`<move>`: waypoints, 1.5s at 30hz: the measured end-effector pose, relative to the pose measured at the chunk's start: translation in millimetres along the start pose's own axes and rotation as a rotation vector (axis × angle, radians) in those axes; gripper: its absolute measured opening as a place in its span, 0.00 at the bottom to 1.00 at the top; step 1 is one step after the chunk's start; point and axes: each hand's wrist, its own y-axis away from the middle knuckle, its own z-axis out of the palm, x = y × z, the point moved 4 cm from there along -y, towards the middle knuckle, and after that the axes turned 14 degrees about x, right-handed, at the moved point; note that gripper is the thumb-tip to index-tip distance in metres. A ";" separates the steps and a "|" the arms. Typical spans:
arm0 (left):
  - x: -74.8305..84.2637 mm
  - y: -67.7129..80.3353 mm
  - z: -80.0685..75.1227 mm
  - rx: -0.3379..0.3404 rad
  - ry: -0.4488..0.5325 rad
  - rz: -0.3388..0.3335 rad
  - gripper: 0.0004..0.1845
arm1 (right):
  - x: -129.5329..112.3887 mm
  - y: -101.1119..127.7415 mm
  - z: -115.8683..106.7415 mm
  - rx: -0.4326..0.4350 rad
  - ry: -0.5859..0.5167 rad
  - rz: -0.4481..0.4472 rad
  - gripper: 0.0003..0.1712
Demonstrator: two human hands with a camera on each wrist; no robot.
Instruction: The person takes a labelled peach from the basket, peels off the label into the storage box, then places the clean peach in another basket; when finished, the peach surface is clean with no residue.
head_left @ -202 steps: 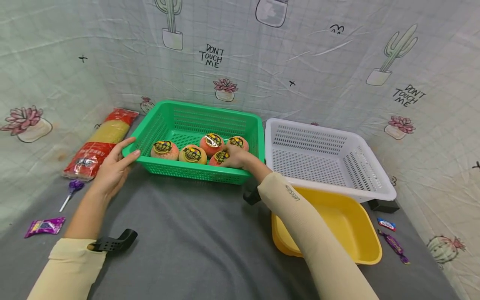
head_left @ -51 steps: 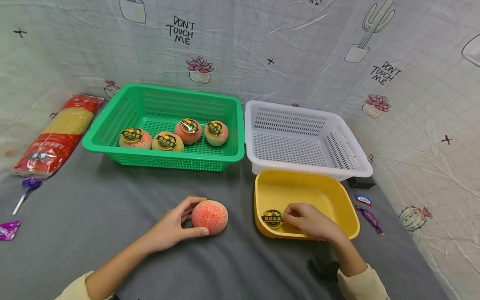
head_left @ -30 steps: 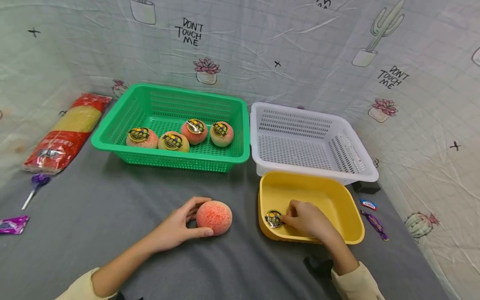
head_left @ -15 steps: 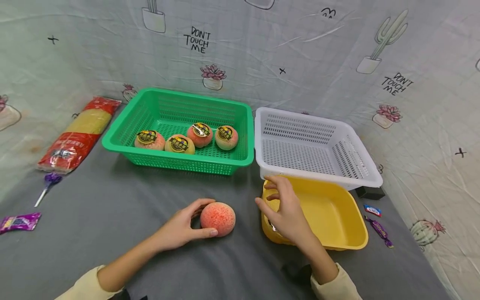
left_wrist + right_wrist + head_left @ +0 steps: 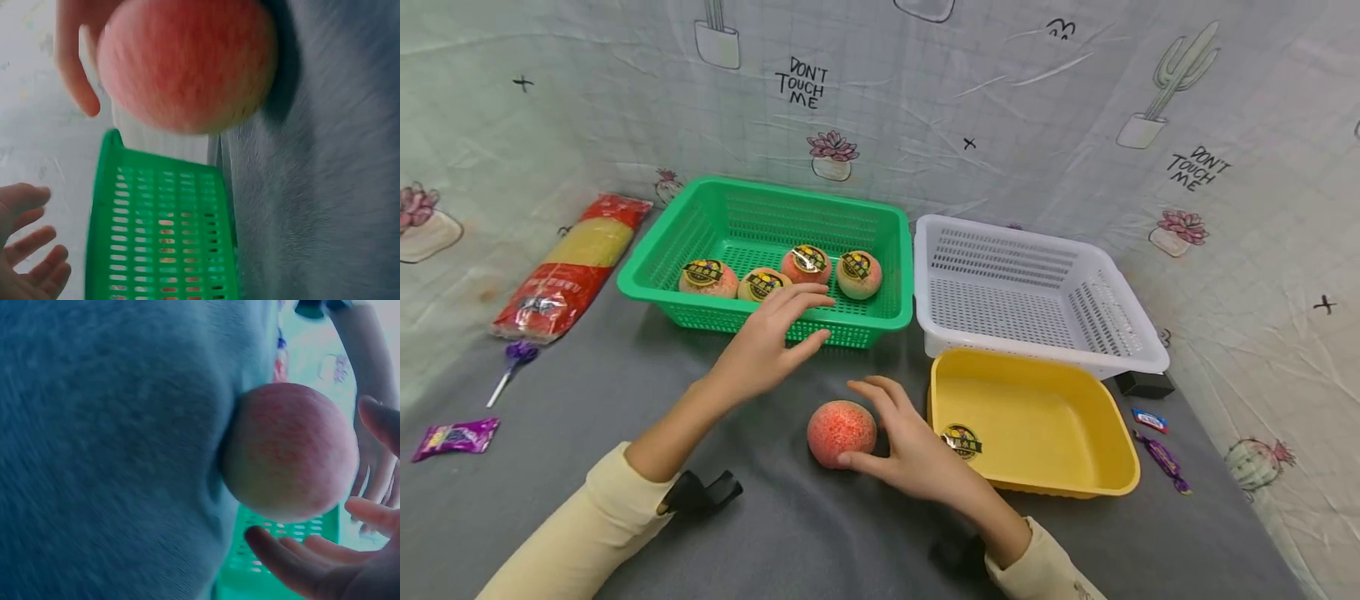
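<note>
1. The right hand [image 5: 910, 454] cups the bare peach [image 5: 842, 432] on the grey cloth [image 5: 775, 533], fingers loosely spread, thumb touching its near side.
2. The left hand [image 5: 767, 342] hovers flat with straight fingers, holding nothing, above the near rim of the green basket [image 5: 700, 242].
3. 4 labelled peaches [image 5: 805, 263] lie in that basket.
4. Just right of the bare peach, the yellow tub [image 5: 1075, 450] holds 1 round sticker [image 5: 962, 442]; behind it stands the white basket [image 5: 1075, 275].
</note>
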 end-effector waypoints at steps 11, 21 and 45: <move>-21.5 -7.7 28.4 -0.110 -0.206 -0.056 0.12 | 9.0 -4.6 19.3 -0.109 0.019 0.026 0.44; -22.1 -9.6 26.4 -0.110 -0.181 -0.123 0.12 | -5.5 1.2 -0.6 -0.102 0.045 0.003 0.41; -22.6 -10.0 28.2 -0.083 -0.192 -0.085 0.12 | 81.2 -81.3 -166.2 0.098 0.046 0.379 0.45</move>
